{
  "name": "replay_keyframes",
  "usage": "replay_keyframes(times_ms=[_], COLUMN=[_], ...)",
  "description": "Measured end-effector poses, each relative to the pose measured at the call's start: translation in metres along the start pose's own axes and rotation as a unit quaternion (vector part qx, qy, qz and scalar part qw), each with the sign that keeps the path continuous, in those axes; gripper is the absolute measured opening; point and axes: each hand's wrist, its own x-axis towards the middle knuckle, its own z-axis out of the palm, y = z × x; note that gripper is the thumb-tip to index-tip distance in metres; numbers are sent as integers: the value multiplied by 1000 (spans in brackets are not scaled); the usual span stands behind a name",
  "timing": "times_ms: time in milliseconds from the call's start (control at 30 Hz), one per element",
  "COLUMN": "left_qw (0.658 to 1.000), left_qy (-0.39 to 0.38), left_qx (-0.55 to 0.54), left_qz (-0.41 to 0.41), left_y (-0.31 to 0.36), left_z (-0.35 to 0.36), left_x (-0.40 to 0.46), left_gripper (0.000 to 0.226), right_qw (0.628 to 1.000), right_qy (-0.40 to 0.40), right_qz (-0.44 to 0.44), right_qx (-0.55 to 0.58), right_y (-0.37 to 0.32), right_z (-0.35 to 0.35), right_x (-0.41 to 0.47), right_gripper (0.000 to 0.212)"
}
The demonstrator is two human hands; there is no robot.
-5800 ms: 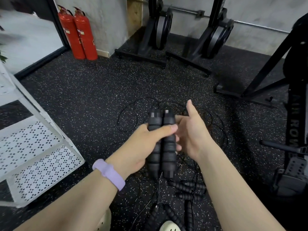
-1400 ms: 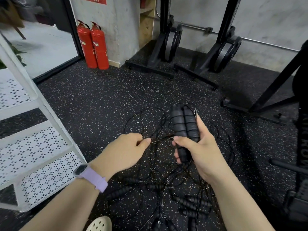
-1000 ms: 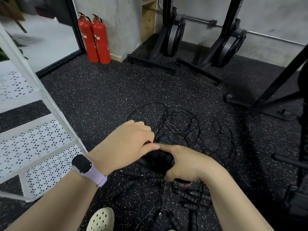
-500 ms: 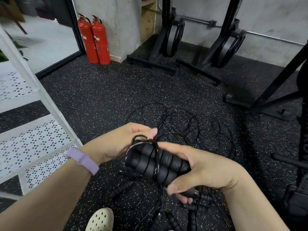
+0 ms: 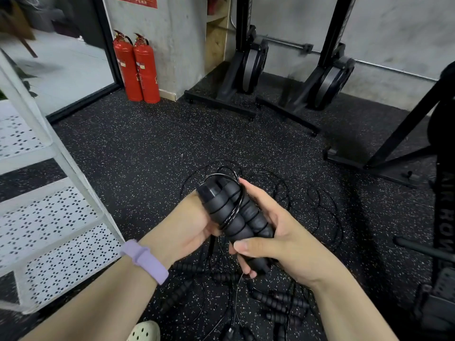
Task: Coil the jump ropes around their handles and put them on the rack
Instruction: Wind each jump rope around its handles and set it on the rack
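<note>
The right hand (image 5: 278, 232) gripped the pair of black jump-rope handles (image 5: 234, 215) low down, thumb across the front and fingers curled behind, holding them side by side and tilted up toward the far left. The left hand (image 5: 189, 225) sat against the handles' left side, its fingers hidden behind them, so whether it pinched the cord could not be told. Half a second before, the bundle had lain almost level in front of the person; it had since been swung up on end, and a few turns of thin cord (image 5: 231, 212) crossed the grips where 1.4 s before the left hand had only drawn the cord taut. That suggested the winding of this rope was under way but unfinished, since cord trailed down from the hands to the tangle of rope loops (image 5: 307, 200) on the speckled floor. More handles (image 5: 278, 301) lay near the person's feet, not yet coiled. The white perforated rack (image 5: 56, 239) stood at the left, with no rope visible on its shelves.
</note>
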Motion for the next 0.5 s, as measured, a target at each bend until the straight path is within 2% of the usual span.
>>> replay_keyframes(times_ms=[133,200,300,400,500], left_qw=[998,983,901,814,719], left_qy=[32,41,63,94,122], left_qx=[57,177,429,570,669], left_qz=[-26,-20,20,61,142], left_y=[-8,-6,-9,-9,-5], left_z=[-8,-12,-27,-34,-29], left_x=[1,-1,-6,-14,-19], left_gripper=[31,40,50,45,43], right_qw=[999,997,980,944,900], right_qy=[27,77,194,292,300], right_qz=[-22,-30,-27,5,27], right_qx=[5,2,-39,-151,-316], right_y=[-3,-5,-3,8,18], right_z=[1,-1,-9,-19,-23], right_x=[3,3,2,2,5], right_gripper=[94,95,94,94,97])
